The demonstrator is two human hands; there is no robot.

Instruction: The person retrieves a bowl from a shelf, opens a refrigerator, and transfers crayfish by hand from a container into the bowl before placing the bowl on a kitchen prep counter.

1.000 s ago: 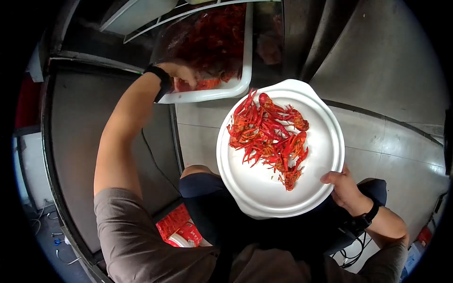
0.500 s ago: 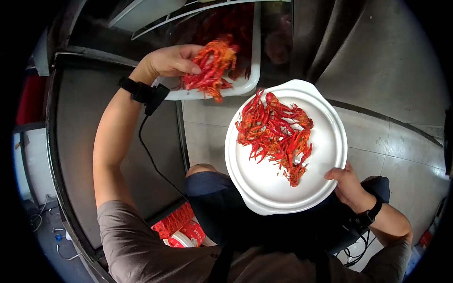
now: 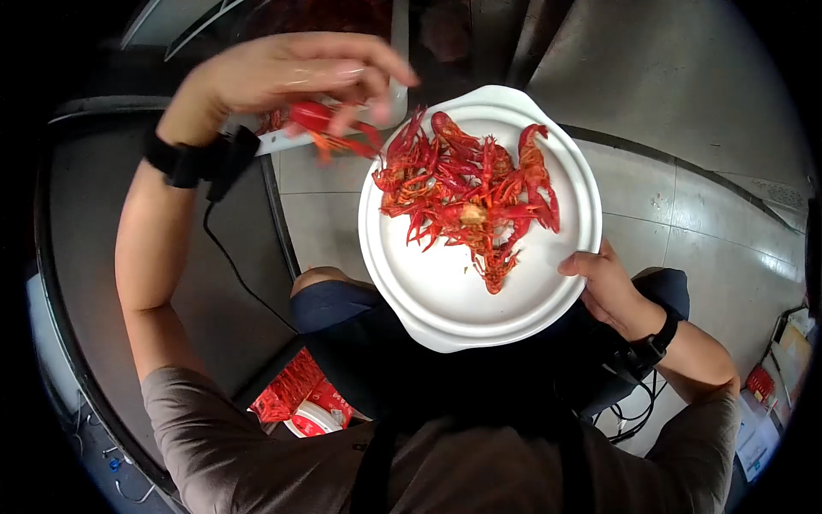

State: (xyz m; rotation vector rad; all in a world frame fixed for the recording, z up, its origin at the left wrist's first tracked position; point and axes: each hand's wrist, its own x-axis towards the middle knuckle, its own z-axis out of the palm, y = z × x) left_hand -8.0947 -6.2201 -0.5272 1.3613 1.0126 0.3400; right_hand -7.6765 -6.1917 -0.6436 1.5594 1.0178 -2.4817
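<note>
A white round dish (image 3: 428,300) with two lug handles is held level over my lap, its right rim gripped by my right hand (image 3: 604,287), thumb on top. Red cooked crayfish (image 3: 462,184) lie heaped on its upper left part. Just past the dish's upper left edge is my left hand (image 3: 308,77), blurred, with its forefinger stretched out. Below its palm a single crayfish (image 3: 312,116) hangs in the lower fingers, a claw pointing toward the dish. Behind this hand stands a white tub (image 3: 398,103), largely hidden, with red contents.
A dark flat panel (image 3: 154,231) with a metal frame stands to my left. Down beside my left leg are a red bag (image 3: 291,385) and a red-and-white tub (image 3: 312,420). Pale floor tiles (image 3: 642,188) show beyond the dish. A black cable (image 3: 244,283) runs from my left wrist.
My left hand has come away from the tub, and the bunch it held is largely gone from it. More crayfish lie on the dish. The whole view has shifted.
</note>
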